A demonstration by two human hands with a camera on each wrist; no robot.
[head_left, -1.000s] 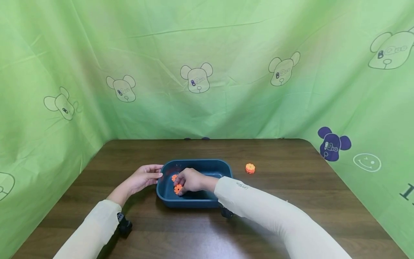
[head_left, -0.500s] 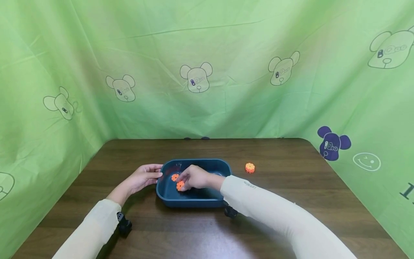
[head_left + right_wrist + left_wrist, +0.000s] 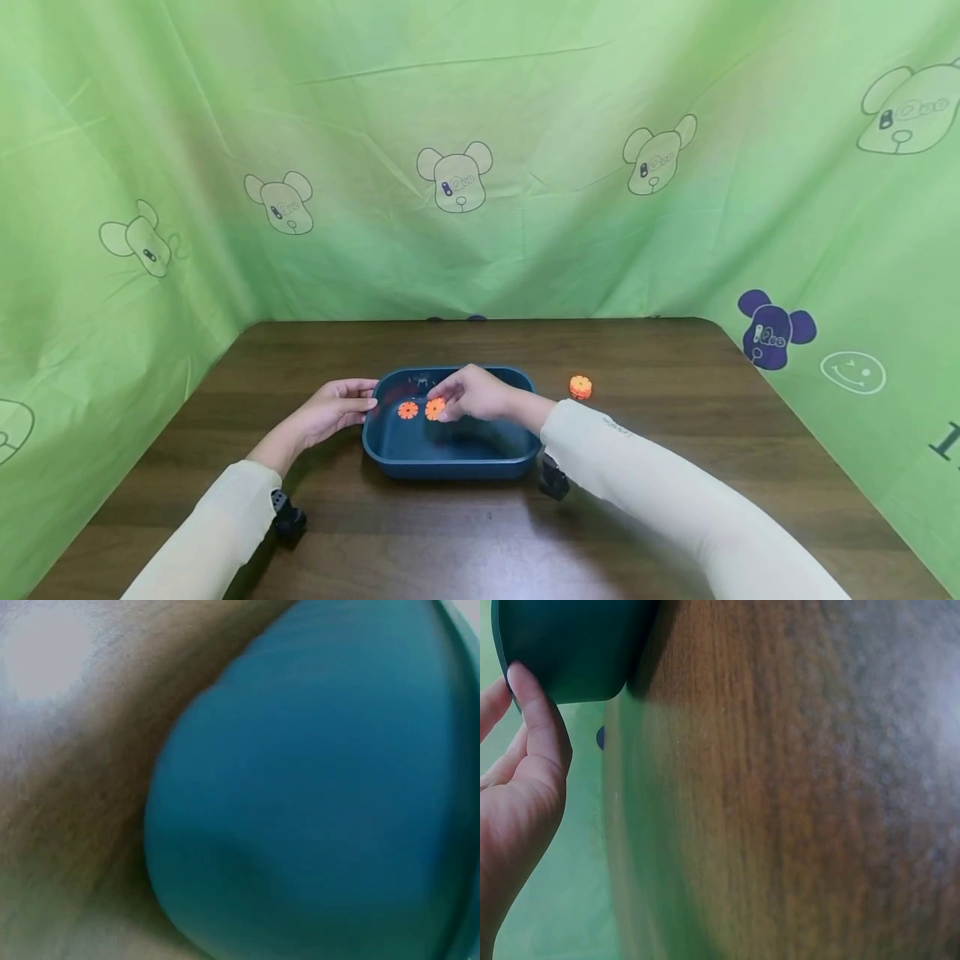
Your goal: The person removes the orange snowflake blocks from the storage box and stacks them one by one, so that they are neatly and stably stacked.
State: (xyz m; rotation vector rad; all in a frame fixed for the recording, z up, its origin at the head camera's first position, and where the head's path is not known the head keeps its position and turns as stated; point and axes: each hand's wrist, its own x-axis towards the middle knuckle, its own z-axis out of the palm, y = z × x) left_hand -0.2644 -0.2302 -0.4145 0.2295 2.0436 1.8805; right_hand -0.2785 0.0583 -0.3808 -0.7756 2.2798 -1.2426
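Observation:
A dark blue plastic bin (image 3: 450, 469) stands on the wooden table. My left hand (image 3: 335, 410) holds it at the left end; in the left wrist view the thumb (image 3: 531, 694) lies on the outer wall by the rim. Over the bin, my right hand (image 3: 480, 393) pinches an orange notched disc (image 3: 435, 408) between thumb and fingers. Another orange notched disc (image 3: 407, 410) shows inside the bin, just left of the held one. The right wrist view is blurred, filled mostly by the bin's outer wall (image 3: 315, 780), and that hand is out of its sight.
Right of the bin, a short stack of orange notched discs (image 3: 580, 387) sits on the wooden table (image 3: 645, 350). A green curtain (image 3: 360, 267) printed with bear heads hangs behind and along both sides. Each wrist carries a small black camera.
My right hand has risen with the orange notched disc and moved right and back, uncovering the other disc and more of the bin floor. My left hand has stayed put.

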